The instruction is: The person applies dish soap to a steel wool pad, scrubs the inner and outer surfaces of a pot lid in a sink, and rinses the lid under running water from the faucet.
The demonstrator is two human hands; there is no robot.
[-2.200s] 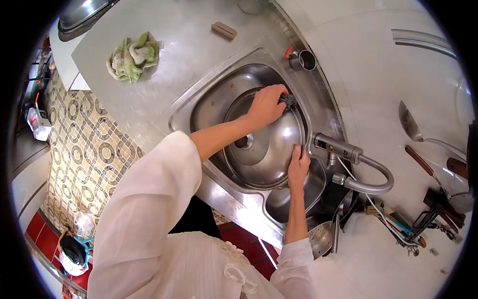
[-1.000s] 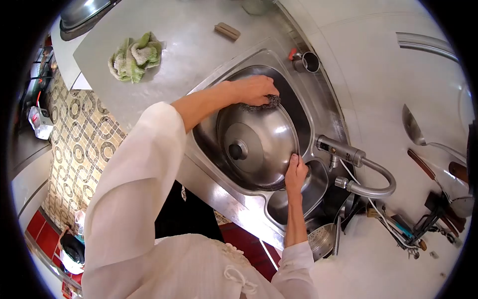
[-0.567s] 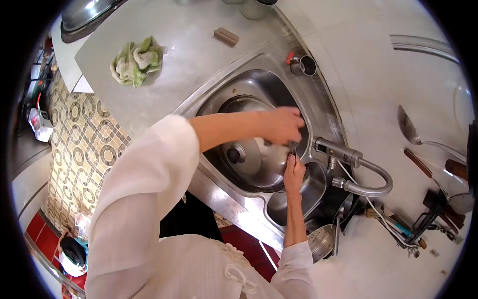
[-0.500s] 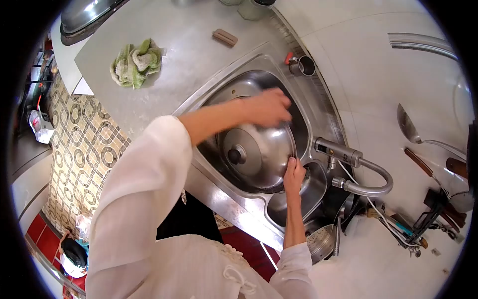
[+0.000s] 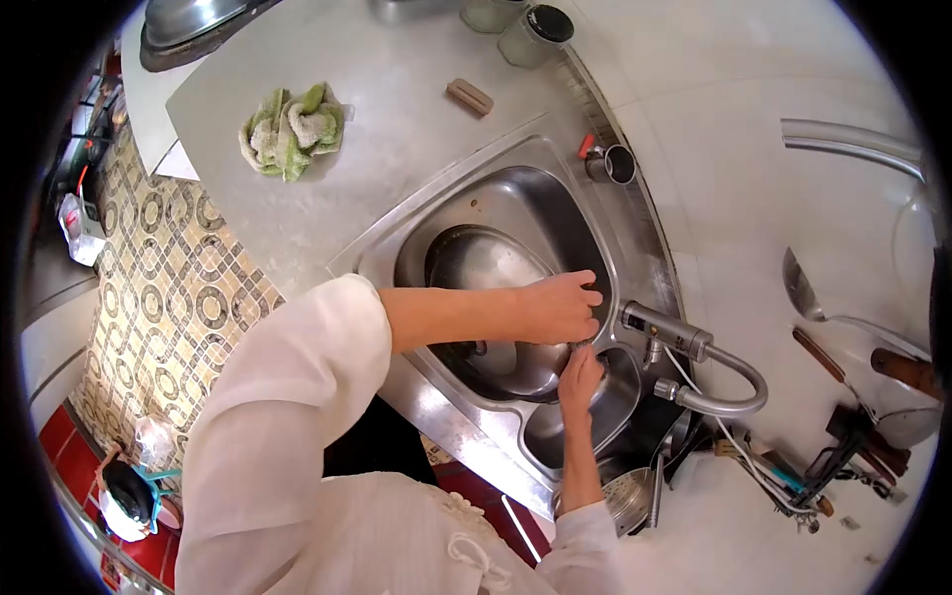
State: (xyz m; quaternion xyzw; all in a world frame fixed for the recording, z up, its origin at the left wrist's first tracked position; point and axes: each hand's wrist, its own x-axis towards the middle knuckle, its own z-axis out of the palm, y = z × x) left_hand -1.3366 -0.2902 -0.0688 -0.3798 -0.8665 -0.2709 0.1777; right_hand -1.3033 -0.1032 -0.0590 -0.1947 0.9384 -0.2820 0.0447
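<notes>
A round metal lid (image 5: pixel 496 263) with a dark knob lies tilted in the large sink basin (image 5: pixel 516 198). My left hand (image 5: pixel 563 307) reaches across the lid to its right edge, fingers curled; what it holds there, if anything, is hidden. Just below, my right hand (image 5: pixel 580 379) pinches the lid's rim beside the small basin (image 5: pixel 620 397). The two hands nearly touch, and my left forearm covers part of the lid and its knob.
Right of the basins stands a faucet (image 5: pixel 664 327) with a curved spout. A metal cup (image 5: pixel 610 165), a brown block (image 5: pixel 470 96), a green-white cloth (image 5: pixel 293 129) and jars (image 5: pixel 535 38) sit around the sink. Utensils (image 5: pixel 853 446) hang at right. A person (image 5: pixel 129 496) is at lower left.
My left hand has moved down along the lid's edge toward my right hand. The lid is tilted more, and the whole view has shifted slightly.
</notes>
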